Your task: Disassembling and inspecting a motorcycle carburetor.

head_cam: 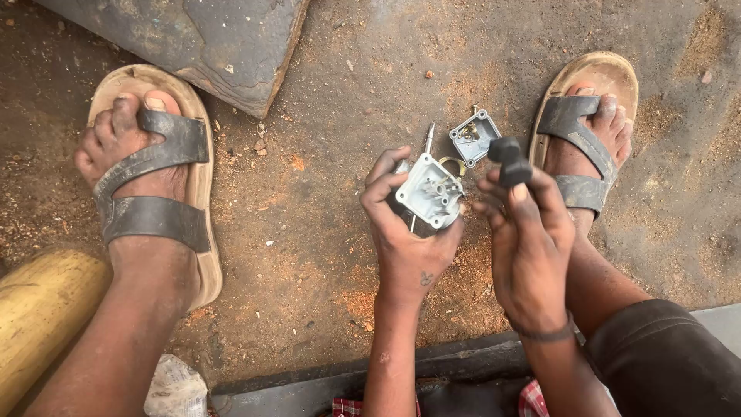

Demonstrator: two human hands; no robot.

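The small grey metal part (429, 191), in the middle of the frame, looks rigid and light, with fragile thin pins; its flat sides are best to grip. The left hand (407, 232) has its fingers closed around it. The right hand (529, 247) pinches a black piece (509, 160). A metal cover (473, 137) lies on the ground (324, 154).

Grey stone slab (208, 46), yellow cylinder (38, 316), crumpled plastic bag (176, 388), dirt ground (309, 232)

A crumpled whitish plastic bag (176, 386) with faint dark print lies on the dirt at about seven o'clock, by the bottom edge, just beside the left leg; no labels, signs or screens show anywhere else in view
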